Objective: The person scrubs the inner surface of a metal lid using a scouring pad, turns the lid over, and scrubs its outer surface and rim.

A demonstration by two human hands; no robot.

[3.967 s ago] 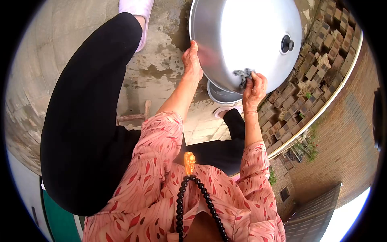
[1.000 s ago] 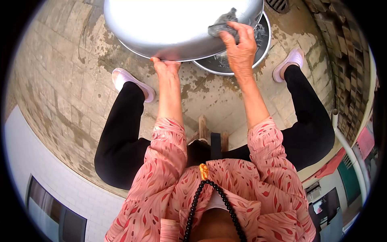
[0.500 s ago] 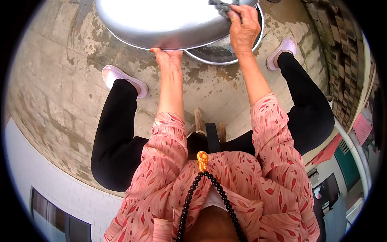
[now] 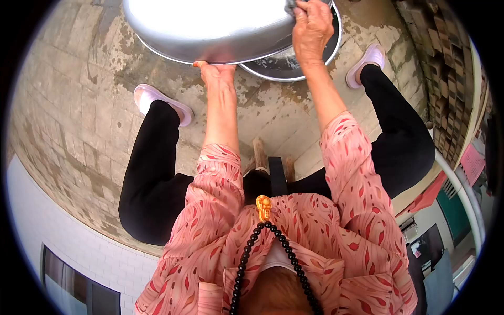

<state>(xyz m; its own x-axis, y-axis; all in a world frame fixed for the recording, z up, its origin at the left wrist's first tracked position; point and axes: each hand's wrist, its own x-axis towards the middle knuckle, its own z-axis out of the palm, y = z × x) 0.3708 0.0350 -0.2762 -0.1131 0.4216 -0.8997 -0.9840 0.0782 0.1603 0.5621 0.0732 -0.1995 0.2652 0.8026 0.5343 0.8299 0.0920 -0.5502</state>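
You have shifted your right hand (image 4: 313,32) slightly across the metal lid (image 4: 210,29), toward its middle; the grey wad (image 4: 290,7) now sits largely covered by your fingers, where more of it stuck out half a second ago. Lid position: nearly unchanged, at the top of view, tilted, near rim toward you, far part cut off by the frame. Right hand state: pinching the wad at the lid's right side; contact under the fingers is hidden, so pressure cannot be told. Left hand (image 4: 219,76) state: grasping the lid's near rim from your side, some fingertips out of sight. Reading: the steady rim grip appears to brace the lid while the right hand works over its outer surface. Metal basin (image 4: 286,80): partly beneath the lid, toward its right end; whether the two touch cannot be told. Your slippers (image 4: 149,100) stand to either side, nearer you than the lid.
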